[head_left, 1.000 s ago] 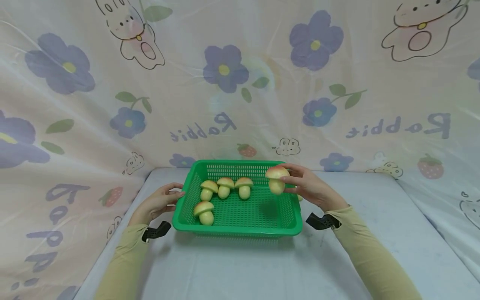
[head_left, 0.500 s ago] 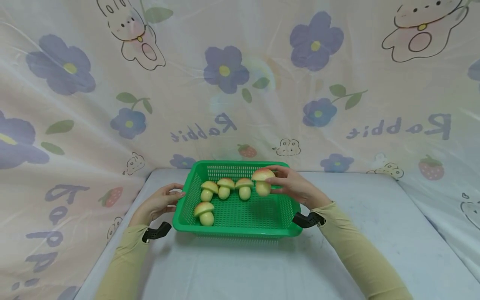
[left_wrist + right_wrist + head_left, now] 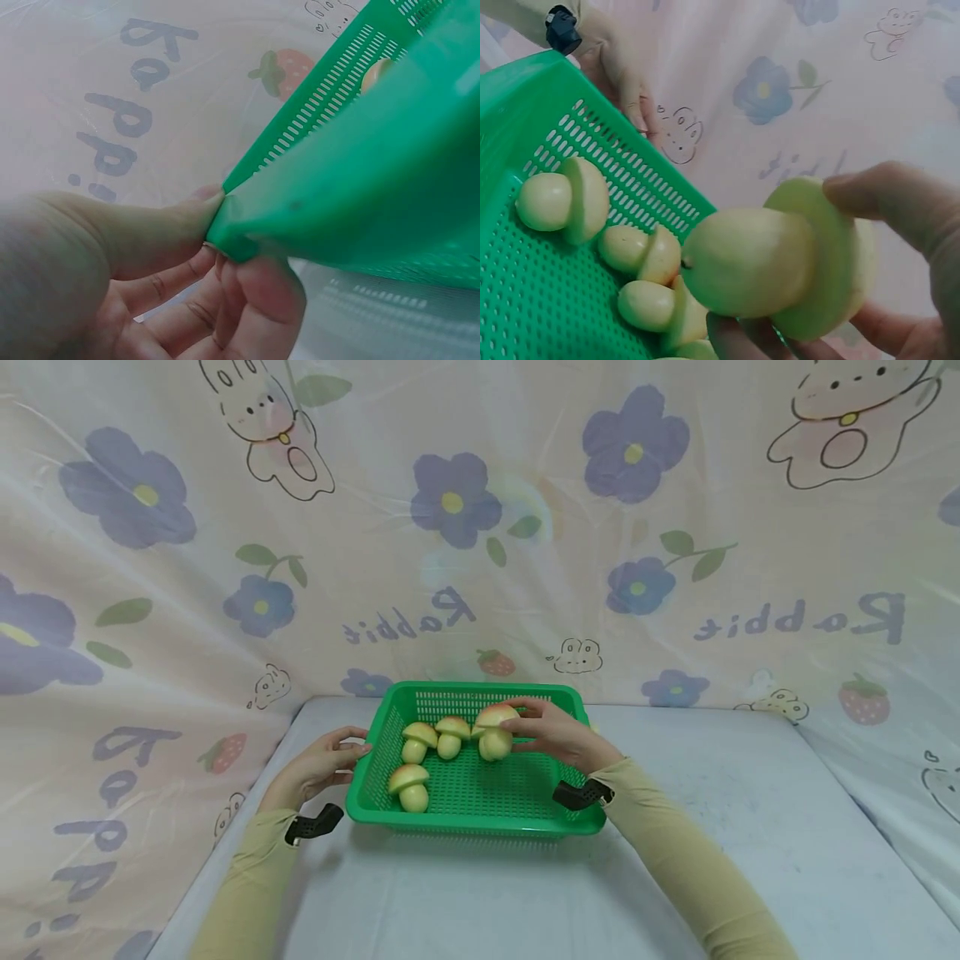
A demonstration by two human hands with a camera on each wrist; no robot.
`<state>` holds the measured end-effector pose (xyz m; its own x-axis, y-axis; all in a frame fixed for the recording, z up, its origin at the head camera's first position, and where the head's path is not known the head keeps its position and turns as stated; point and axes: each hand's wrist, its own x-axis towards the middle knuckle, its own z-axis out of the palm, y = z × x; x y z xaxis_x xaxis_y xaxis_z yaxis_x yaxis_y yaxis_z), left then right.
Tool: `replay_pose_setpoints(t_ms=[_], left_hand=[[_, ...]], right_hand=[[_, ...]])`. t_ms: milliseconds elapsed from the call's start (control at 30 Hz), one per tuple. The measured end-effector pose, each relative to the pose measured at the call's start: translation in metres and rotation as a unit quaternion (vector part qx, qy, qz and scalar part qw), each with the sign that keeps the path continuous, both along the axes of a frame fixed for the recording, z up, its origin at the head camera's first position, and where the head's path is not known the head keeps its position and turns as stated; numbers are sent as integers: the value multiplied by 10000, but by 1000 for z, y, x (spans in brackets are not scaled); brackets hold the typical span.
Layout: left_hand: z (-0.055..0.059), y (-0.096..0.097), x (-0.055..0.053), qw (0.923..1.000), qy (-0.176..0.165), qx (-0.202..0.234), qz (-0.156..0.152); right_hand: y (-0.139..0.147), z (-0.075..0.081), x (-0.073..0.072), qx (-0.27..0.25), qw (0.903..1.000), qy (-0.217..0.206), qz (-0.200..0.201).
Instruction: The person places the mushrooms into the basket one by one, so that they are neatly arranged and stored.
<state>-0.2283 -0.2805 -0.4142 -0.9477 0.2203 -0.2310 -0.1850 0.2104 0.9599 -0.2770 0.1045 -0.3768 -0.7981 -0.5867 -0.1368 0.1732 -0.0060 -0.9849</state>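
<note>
A green plastic basket [image 3: 474,825] contains several mushrooms with reddish-yellow caps and pale stems. My left hand [image 3: 317,766] pinches its left rim, thumb above and fingers beneath, as the left wrist view shows. Over the back middle of the basket, my right hand [image 3: 558,735] holds another mushroom [image 3: 754,262] by its cap, thumb on one side and fingers on the other. In the head view this one mostly covers a mushroom behind it. Left of it stand two mushrooms, one [image 3: 452,739] beside the other [image 3: 417,743], and a further mushroom [image 3: 410,789] lies nearer the front left.
The basket stands on a table with a white cloth [image 3: 465,902]. A printed curtain [image 3: 517,593] with flowers and rabbits hangs behind and at the sides. A small pale yellow bit [image 3: 595,727] shows just past the basket's right rim.
My right hand has carried its mushroom leftward from the basket's right side to the back middle, in front of the third mushroom of the back row. The left hand has stayed on the rim.
</note>
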Motion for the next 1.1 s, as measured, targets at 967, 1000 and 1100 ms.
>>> replay_pose_setpoints(t_ms=[967,1000,1100], left_hand=[[-1,-2,1,10000,22,-62,-27],[-1,-1,0,10000,29,-41,-55],[-1,-1,-1,10000,36,0,-77]], right_hand=[[-44,-17,-8,608,9942,-262,846],[-45,-18,-8,633,9941,-288,837],[-48,-20,-10,733,9934,-298,826]])
